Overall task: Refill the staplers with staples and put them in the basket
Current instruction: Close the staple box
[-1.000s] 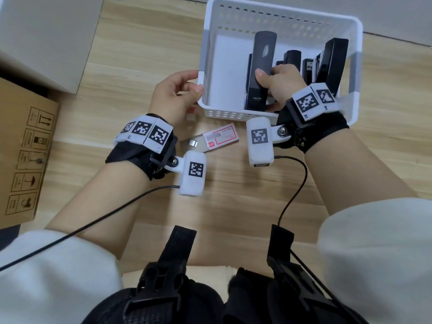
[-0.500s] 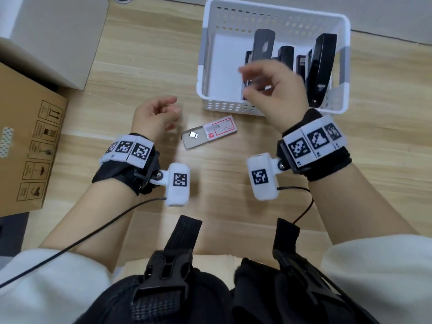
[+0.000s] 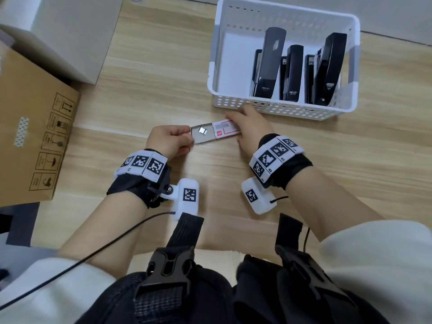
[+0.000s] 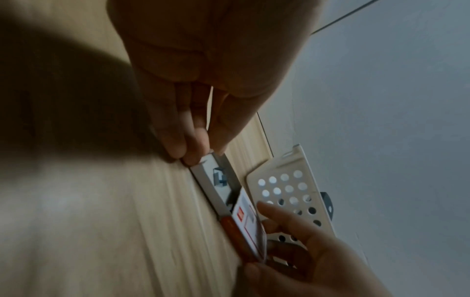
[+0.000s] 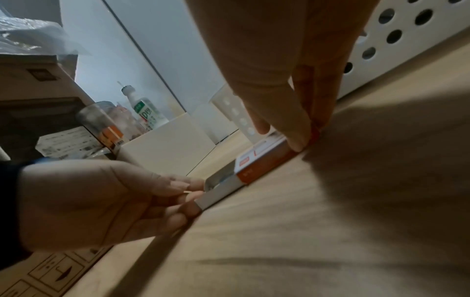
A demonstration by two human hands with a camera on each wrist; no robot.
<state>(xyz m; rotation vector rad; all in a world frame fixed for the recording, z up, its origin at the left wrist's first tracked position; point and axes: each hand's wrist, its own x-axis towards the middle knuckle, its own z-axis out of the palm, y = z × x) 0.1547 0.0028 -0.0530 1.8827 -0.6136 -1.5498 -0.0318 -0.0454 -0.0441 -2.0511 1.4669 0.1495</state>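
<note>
A white and red staple box (image 3: 225, 131) (image 4: 248, 227) (image 5: 262, 160) lies on the wooden table, its grey inner tray (image 3: 202, 135) (image 4: 213, 180) slid out to the left with a short strip of staples (image 3: 201, 130) in it. My left hand (image 3: 169, 140) (image 5: 101, 197) pinches the tray's left end. My right hand (image 3: 249, 126) (image 4: 292, 251) grips the sleeve's right end between thumb and fingers. The white perforated basket (image 3: 278, 108) (image 5: 396, 40) stands just behind, holding several black staplers (image 3: 268, 64) upright on end.
A brown cardboard box (image 3: 30, 136) sits at the left table edge, with a white box (image 3: 77, 36) behind it. Bottles and packets (image 5: 142, 110) show far left in the right wrist view. Bare wood lies in front of the hands.
My right hand let go of a stapler in the basket and came down to the staple box. My left hand moved right to take the tray's end.
</note>
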